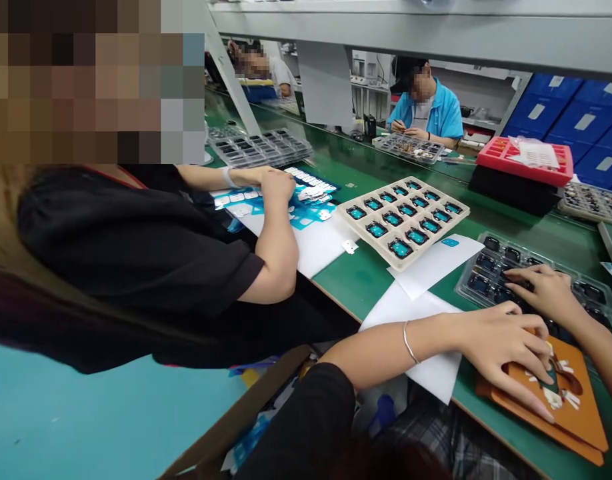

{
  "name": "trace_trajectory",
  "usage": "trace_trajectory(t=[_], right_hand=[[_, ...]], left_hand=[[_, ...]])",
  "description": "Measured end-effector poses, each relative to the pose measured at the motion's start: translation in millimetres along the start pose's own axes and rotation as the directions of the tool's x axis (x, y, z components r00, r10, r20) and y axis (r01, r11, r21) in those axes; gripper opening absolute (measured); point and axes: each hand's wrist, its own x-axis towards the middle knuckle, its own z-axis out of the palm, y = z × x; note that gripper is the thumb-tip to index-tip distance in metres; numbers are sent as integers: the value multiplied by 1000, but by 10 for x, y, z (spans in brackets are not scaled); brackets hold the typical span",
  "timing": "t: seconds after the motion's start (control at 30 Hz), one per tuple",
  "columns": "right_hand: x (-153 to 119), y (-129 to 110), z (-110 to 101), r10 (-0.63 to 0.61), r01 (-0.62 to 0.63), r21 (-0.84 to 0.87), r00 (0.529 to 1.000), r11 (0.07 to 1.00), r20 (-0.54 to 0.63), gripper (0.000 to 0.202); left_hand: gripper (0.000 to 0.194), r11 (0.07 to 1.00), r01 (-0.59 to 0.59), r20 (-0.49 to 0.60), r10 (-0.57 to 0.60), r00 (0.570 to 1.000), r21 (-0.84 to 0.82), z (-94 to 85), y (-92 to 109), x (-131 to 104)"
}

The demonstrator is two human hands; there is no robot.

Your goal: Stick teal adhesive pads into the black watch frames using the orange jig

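My left hand point(509, 343), a bangle on its wrist, rests with fingers stretched out across an orange plate point(589, 403). Its fingertips are by a small dark green piece point(551, 379) among white bits point(553, 399) on that plate. Beyond it, my right hand point(549, 290) reaches over a clear plastic tray point(469, 283) of black square-framed parts point(485, 263). The thumb and index finger are a little apart above one part, with nothing plainly held between them. My forearm and hand hide some of the tray's parts.
A beige tray point(343, 212) of black frames with blue film stands ahead, near white sheets point(421, 300) and a loose blue film point(449, 243). At left a co-worker's hands point(276, 183) are over blue and white sheets. A red tray point(491, 160) lies on a black stack.
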Motion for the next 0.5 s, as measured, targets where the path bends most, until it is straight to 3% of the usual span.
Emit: trace_trajectory(t=[0.13, 0.2, 0.23, 0.3, 0.37, 0.5], right_hand=[[-74, 15, -144, 118, -104, 325, 993, 940, -22, 32], [-250, 19, -272, 218, -171, 488, 975, 856, -41, 42], [-369, 11, -348, 276, -202, 592, 961, 780, -36, 46], [-636, -36, -500, 410, -239, 820, 912, 521, 5, 50], [-880, -112, -624, 489, -235, 910, 871, 341, 42, 49], [-1130, -232, -768, 405, -335, 885, 894, 323, 190, 38]], left_hand=[[38, 1000, 19, 14, -19, 1000, -1, -10, -8, -4], [37, 999, 28, 4, -28, 1000, -16, -14, -13, -7], [38, 999, 29, -4, -29, 1000, -28, -17, -13, -8], [42, 998, 20, -27, -21, 999, -55, -23, -5, -13], [43, 997, 20, -56, -25, 998, -81, -30, 12, -24], [44, 986, 47, -76, -60, 995, -161, -59, 12, -63]])
